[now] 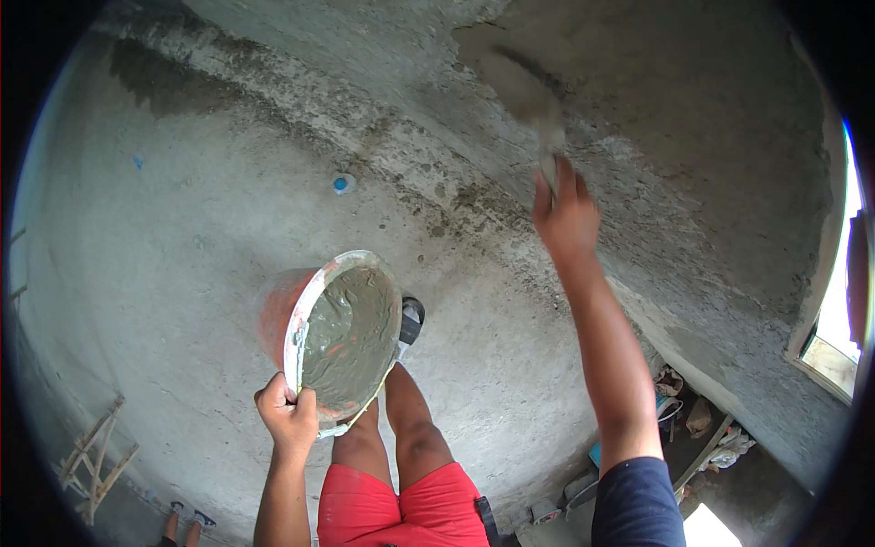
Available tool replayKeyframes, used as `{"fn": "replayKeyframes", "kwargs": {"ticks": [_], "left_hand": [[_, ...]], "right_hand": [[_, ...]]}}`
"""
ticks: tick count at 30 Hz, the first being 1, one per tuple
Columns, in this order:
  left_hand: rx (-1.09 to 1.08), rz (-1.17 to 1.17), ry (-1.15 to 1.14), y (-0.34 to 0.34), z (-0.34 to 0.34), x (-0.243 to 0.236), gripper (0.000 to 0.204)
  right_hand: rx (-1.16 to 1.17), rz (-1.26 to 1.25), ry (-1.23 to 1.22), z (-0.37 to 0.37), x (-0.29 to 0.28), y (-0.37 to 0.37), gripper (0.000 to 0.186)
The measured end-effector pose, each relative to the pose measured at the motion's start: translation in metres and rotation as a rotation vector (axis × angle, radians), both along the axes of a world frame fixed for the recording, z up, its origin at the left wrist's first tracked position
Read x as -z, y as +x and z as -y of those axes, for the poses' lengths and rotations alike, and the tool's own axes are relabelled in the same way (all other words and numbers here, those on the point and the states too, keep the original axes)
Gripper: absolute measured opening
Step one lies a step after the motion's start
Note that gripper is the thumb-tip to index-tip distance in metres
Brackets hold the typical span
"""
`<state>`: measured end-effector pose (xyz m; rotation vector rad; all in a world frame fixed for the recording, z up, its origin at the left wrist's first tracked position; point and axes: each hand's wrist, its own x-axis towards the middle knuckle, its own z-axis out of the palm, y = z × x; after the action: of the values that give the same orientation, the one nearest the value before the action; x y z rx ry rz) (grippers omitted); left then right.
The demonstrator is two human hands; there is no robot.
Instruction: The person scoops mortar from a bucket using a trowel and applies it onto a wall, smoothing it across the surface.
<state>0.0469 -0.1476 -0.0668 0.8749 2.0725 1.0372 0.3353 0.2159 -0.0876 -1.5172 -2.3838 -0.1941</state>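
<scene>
My left hand (288,410) grips the rim of a worn orange bucket (283,305), which is tilted and holds wet grey-green mortar (351,333). At the upper right my right hand (566,210) is closed on the handle of a trowel (519,91). The trowel's motion-blurred blade is at a wall (684,219), on a darker patch of wet-looking plaster (638,64). My legs and sandalled foot are below and beside the bucket.
A small blue-centred round object (343,183) lies on the concrete floor (182,273). Wooden frames (96,447) stand at lower left, near another person's feet (182,524). Bags and clutter (725,447) sit at lower right, below a bright window opening (834,319).
</scene>
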Motion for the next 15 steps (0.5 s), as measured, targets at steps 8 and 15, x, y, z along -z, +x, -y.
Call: {"fn": "replayKeyframes", "kwargs": {"ticks": [8,15], "left_hand": [[-0.029,0.022,0.027,0.006,0.002,0.003,0.027],[-0.065,0.050,0.051,0.003,-0.012,-0.006,0.032]], "right_hand": [[0.155,0.496,-0.247,-0.017,0.025,0.013,0.043],[0.363,0.133,-0.676,0.070,0.020,0.065,0.040]]}}
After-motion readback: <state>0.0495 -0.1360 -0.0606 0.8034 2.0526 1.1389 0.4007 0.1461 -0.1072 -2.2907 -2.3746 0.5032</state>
